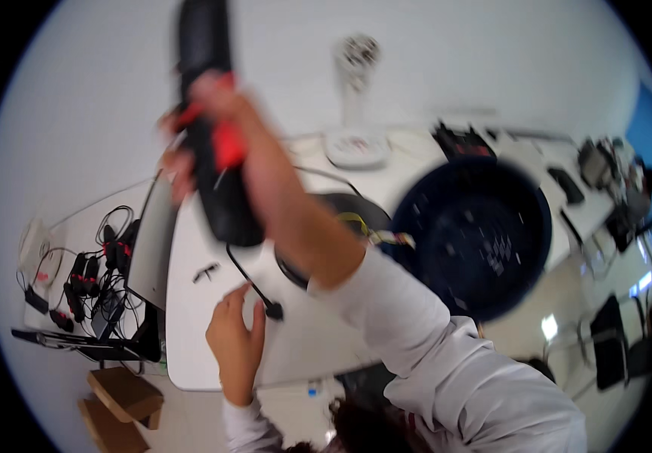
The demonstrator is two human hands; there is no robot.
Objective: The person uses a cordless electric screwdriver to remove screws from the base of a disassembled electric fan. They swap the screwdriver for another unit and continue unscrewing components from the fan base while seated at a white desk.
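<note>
"White table (pixel 190 332), pale wall (pixel 288 68) behind it. Use the dark blue tub (pixel 485 294) as the landmark: how far along does the work look?"

"Midway, I'd judge. One black-and-red device (pixel 231 219) is up off the table, left of the tub and smeared by motion. It isn't set down."

"Anything else done or left?"

"Its cord (pixel 240 266) hangs down to a black plug (pixel 274 310), left of the tub on the nearer side, with nothing visibly joined to it. More black-and-red pieces (pixel 88 273) lie among cables, far left of the tub. Whether those have been dealt with, I can't tell."

"And the hands?"

"Right hand (pixel 256 155), left of the tub: closed firmly round the device's middle, fingers wrapped across the red part."

"The other?"

"Left hand (pixel 235 336), also left of the tub and closer to the wearer: loosely spread, thumb apart from the fingers, no grip that I can see. Its fingertips are right beside the cord; touching or only near, I can't say."
</note>
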